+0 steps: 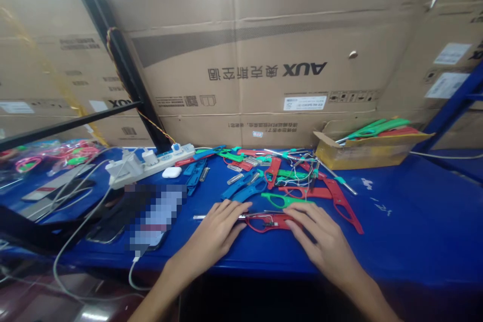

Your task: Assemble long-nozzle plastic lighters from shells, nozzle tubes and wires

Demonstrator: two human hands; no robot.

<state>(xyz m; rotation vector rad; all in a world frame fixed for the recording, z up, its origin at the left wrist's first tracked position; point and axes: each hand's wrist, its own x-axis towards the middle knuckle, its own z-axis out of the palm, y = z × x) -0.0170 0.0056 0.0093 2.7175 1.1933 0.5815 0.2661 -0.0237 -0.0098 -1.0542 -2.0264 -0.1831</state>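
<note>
A red plastic lighter body (266, 223) lies on the blue table (204, 256) near its front edge, with small dark parts and thin wires inside it. A thin metal tube (202, 217) extends left from it. My left hand (217, 229) is closed round the tube, beside the left end of the red body. My right hand (320, 234) grips the right end of the red body between thumb and fingers. Just behind the hands lie a green handle piece (279, 200) and a blue handle piece (241, 185).
Several coloured handles, wires and metal parts are piled behind the hands. A cardboard box (366, 155) of handles stands at the back right. To the left are a power strip (162, 163), a white earphone case (171, 172), a phone (156, 221) and cables.
</note>
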